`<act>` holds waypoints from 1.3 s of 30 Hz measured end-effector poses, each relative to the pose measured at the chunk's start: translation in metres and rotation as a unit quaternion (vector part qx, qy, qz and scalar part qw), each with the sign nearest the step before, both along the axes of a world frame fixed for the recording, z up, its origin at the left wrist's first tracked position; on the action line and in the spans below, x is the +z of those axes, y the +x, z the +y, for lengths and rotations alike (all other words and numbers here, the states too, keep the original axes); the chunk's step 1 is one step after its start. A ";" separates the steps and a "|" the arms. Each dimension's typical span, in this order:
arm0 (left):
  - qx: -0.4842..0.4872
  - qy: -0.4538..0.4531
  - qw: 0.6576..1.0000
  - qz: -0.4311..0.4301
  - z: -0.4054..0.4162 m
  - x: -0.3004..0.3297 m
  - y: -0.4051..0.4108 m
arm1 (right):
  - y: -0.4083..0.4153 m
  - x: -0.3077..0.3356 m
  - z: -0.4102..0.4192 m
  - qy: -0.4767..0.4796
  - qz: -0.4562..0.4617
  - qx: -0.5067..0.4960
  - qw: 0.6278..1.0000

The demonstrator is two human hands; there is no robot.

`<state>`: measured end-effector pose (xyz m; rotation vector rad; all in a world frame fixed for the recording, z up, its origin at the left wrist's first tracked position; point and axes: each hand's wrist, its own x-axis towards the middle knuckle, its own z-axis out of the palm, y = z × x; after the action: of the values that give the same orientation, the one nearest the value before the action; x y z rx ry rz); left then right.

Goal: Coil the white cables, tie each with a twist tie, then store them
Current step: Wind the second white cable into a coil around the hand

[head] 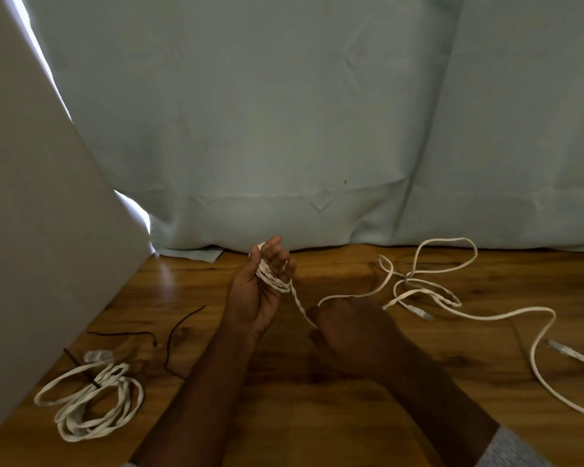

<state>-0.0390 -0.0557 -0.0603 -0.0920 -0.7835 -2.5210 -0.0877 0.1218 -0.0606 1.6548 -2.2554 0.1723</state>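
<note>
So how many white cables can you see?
2. One coiled cable lies tied on the wooden floor at lower left. The other cable is wrapped around the left hand and trails off right. More may be out of view.

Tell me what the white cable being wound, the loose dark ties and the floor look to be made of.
White cable: seemingly braided fabric sleeving, matte; a twisted weave shows near the left hand.
Dark twist ties: thin, kinked strands, likely coated wire; too fine to confirm.
Floor: wood or wood-look laminate, glossy, with grain and knots.
</note>
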 end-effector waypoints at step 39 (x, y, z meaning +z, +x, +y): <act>-0.337 -0.249 0.907 -0.040 0.016 -0.006 0.004 | -0.051 0.013 0.024 -0.213 0.007 -0.125 0.969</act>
<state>-0.0354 -0.0400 -0.0661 -0.5144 -1.6521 -2.8766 -0.1383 0.1461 -0.0473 1.1401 -2.1960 0.5369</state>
